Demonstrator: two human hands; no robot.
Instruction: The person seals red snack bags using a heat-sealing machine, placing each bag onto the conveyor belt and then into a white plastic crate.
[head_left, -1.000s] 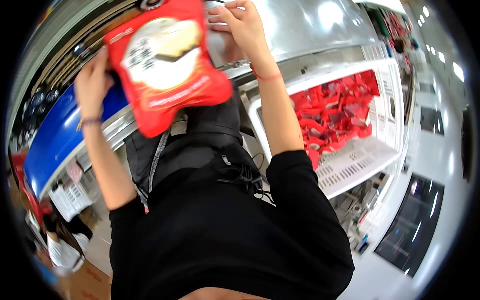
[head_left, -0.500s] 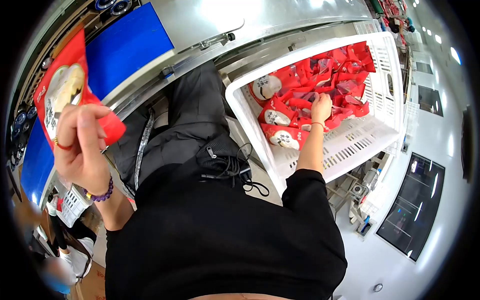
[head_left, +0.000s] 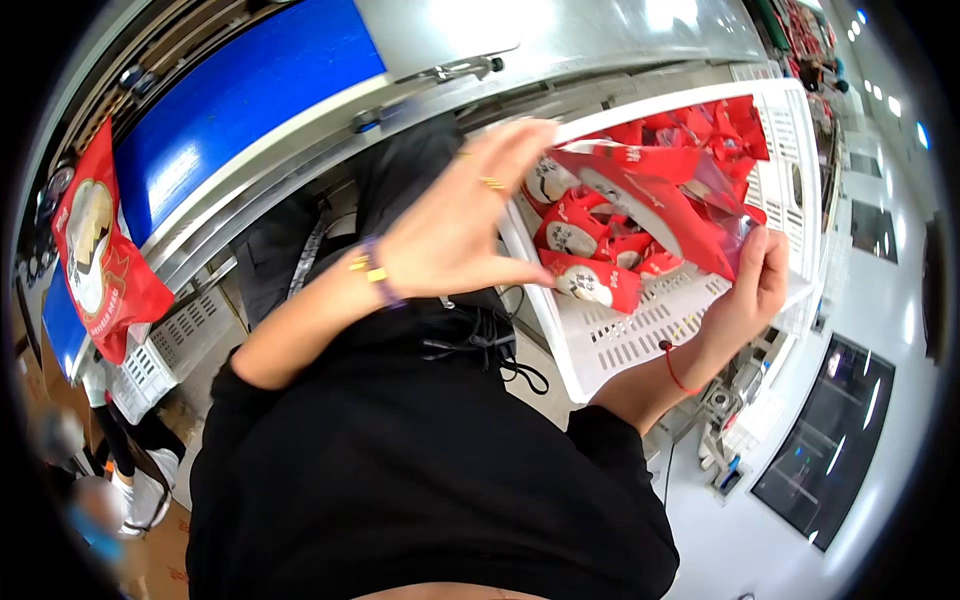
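Note:
My right hand (head_left: 755, 285) pinches the edge of a red pouch (head_left: 650, 205) with a pale oval picture, raised over the white crate (head_left: 575, 365). My left hand (head_left: 465, 220) is spread beside the pouch's other end, thumb and fingers apart, slightly blurred, with nothing held in it. Several more red pouches (head_left: 590, 285) lie in the crate below. At the far left, another red pouch (head_left: 95, 250) lies at the edge of the blue belt (head_left: 250, 95), away from both hands.
A metal table (head_left: 570, 35) runs along the top behind the crate. Below the belt at the lower left are a white basket (head_left: 145, 380) and a co-worker (head_left: 150, 490). Metal machinery (head_left: 722, 400) stands right of the crate.
My left hand has let go of its red pouch at the far left and moved right to the crate. My right hand has lifted a pouch from the pile.

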